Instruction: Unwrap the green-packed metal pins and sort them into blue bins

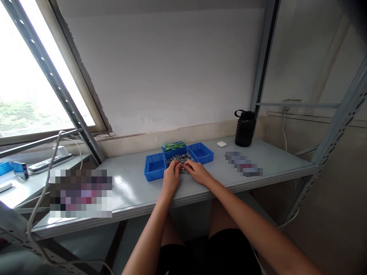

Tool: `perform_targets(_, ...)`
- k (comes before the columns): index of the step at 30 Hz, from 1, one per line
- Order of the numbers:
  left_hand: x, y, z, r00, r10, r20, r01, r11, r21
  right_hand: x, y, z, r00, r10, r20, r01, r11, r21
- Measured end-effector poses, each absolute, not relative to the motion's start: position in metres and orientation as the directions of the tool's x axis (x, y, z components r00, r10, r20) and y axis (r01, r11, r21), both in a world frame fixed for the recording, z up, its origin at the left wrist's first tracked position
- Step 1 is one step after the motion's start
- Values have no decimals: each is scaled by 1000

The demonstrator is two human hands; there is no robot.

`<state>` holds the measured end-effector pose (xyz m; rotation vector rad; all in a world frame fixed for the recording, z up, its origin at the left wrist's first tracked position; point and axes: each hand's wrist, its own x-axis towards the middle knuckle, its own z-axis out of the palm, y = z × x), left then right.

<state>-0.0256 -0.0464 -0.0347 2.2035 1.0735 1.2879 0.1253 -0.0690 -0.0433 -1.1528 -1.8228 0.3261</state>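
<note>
My left hand [172,174] and my right hand [197,172] meet at a pile of thin silvery metal pieces, like screws or nails [180,157]. The fingers of both hands are bent and pinched close together at the pile's near side. Whatever they pinch is too small and partly hidden. To the left of the pile stands a blue bin [155,176] with nothing visible inside, and another blue bin [207,157] sits to its right. Behind the pile, a third blue bin [172,153] holds green packets or pieces [173,146].
A black bottle [245,131] and a small white case [221,144] stand at the back right of the grey table [132,164]. Blurred-out items lie left and right. A white cable [46,187] hangs by the left metal post; a power strip [51,163] lies beyond.
</note>
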Motion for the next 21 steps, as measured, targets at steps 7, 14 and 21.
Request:
perform_targets(7,-25,-43,-37,400,692,600,500,-714,490,127,-68,-44,-116,805,581,589,527,-613)
perform_targets(14,-24,-43,-38,391,706,590,514,-700,497,129,-62,-48,-36,835,549,614,452,-647)
perform_targets(21,-25,-41,-39,392,710,586,531,-694,486,131,-60,-49,39,831,555,618,416,-667)
